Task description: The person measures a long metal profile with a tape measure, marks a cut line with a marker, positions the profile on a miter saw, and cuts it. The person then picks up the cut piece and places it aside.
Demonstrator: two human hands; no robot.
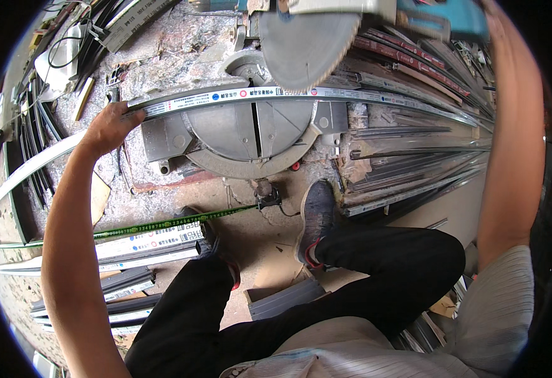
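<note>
seen from where i stand: a long pale profile strip [282, 92] lies across the round metal saw table [225, 135], at the scene's far middle, presumably for flat support. the left hand [109, 129] grasps it left of the table, seemingly to steady it well apart from the toothed blade [307, 50]. the right forearm [514, 126] extends toward the teal saw housing [465, 19], far right; the right hand is beyond view, so i cannot tell its grip. nearer, a green measuring tape [162, 225] stretches left, perhaps for reading lengths.
</note>
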